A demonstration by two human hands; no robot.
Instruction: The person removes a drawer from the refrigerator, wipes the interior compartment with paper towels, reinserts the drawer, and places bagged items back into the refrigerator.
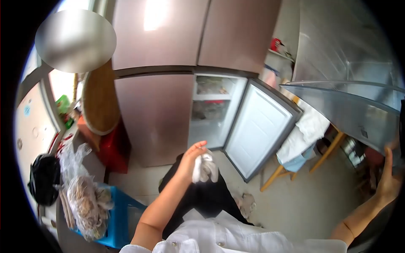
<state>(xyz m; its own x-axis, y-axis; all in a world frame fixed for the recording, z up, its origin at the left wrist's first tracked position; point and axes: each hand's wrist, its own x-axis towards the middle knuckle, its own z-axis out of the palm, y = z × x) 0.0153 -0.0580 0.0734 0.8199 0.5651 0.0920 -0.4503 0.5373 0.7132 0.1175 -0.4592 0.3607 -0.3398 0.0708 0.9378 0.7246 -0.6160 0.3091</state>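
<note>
By the open fridge (pixel 215 114), the left hand (pixel 196 158) curls loosely around a white cloth (pixel 206 168), while the right hand's (pixel 390 177) fingers grip a clear drawer (pixel 358 114).

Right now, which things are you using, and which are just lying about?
Seem in use: white cloth, in the left hand; clear bin, held by the right hand; open fridge.

Just about: round board; black bag; clear plastic bag; blue stool.
</note>
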